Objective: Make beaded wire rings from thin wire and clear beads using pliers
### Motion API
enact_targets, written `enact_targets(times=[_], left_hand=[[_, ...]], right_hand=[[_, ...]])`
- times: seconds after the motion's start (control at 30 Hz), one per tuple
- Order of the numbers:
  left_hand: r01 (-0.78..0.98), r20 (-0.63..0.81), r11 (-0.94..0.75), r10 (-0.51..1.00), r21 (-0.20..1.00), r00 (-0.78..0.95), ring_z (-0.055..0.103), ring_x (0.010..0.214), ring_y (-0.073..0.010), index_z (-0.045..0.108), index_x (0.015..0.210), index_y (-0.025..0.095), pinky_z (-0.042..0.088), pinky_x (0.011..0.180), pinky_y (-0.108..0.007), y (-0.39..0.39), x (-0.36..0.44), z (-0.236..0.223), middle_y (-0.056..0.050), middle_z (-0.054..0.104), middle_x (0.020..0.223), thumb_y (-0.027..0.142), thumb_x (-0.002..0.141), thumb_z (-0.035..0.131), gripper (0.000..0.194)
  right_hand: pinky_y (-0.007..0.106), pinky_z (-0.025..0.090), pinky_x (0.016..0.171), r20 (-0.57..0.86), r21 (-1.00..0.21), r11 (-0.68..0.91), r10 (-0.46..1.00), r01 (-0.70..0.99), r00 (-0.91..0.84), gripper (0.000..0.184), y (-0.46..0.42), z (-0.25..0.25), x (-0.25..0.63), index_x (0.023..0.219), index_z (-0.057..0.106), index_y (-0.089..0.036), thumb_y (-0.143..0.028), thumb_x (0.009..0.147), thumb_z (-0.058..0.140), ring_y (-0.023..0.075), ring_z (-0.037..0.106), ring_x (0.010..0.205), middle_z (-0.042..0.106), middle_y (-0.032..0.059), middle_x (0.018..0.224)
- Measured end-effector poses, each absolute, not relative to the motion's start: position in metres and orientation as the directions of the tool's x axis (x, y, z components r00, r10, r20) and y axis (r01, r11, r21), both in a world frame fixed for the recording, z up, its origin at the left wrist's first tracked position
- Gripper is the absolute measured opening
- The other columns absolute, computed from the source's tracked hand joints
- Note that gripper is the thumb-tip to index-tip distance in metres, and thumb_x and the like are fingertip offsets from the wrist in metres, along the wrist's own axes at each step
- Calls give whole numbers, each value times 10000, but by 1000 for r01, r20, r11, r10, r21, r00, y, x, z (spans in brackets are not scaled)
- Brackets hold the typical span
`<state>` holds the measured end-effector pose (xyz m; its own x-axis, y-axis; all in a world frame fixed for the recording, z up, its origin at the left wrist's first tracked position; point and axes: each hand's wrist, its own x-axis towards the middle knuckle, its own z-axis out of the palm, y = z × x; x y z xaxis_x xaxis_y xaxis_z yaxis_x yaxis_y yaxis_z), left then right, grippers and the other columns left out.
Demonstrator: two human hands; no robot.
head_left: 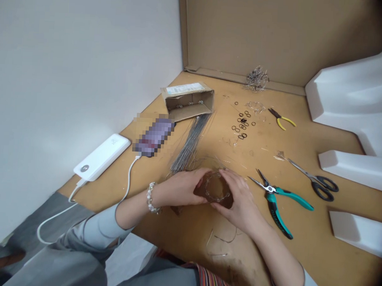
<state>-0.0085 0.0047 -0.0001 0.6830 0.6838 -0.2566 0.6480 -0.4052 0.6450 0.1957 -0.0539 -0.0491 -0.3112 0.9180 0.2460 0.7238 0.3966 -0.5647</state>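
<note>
Between my two hands is a thin wire ring [219, 200] with small knots or beads along it, held just above the table. My left hand [189, 187], with a beaded bracelet [149, 198] on its wrist, curls its fingers and thumb at the ring's left side. On the opposite side my right hand [239, 198] is closed in the same way, thumb low and fingers at the top. The fingertip contacts are partly hidden. Just beyond my left hand lies a bundle of grey wires [189, 149]. Teal-handled long-nose pliers [271, 189] rest open, right of my right hand.
An open cardboard box [189, 101] stands behind the wires. Left are a blurred phone [155, 137] and a white power bank [102, 157] with a cable. Dark rings [242, 124], yellow-handled pliers [281, 118], scissors [316, 180], tangled wire [257, 78] and white foam [354, 167] are farther right.
</note>
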Motion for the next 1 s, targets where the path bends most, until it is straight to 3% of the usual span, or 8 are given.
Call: enact_targets(times=[0.2,0.67,1.0], left_hand=[[632,-245,-418,672,653,698,590,745,-183,388,1329,214,400,622,-262,6,-10,-4,-48,612,952,411,738,643,673],[623,-227,-403,688,670,690,555,720,-154,431,1248,190,417,639,-265,6,-11,-4,-8,586,862,412,790,603,536],[500,-128,-442,641,745,757,543,720,-127,553,977,169,428,696,-249,7,-5,-13,-2,588,803,323,834,580,211]], right_hand=[[525,362,1029,243,-570,398,917,718,-316,783,-54,-50,198,1405,311,-232,-341,717,669,295,398,1285,483,129,1348],[519,402,987,248,-559,381,924,737,-291,674,-53,-51,196,1365,363,-215,-349,762,631,296,435,1248,513,140,1312],[515,394,994,262,-563,425,905,709,-335,549,-50,-50,196,1286,483,-241,-352,768,630,282,466,1222,574,106,1249]])
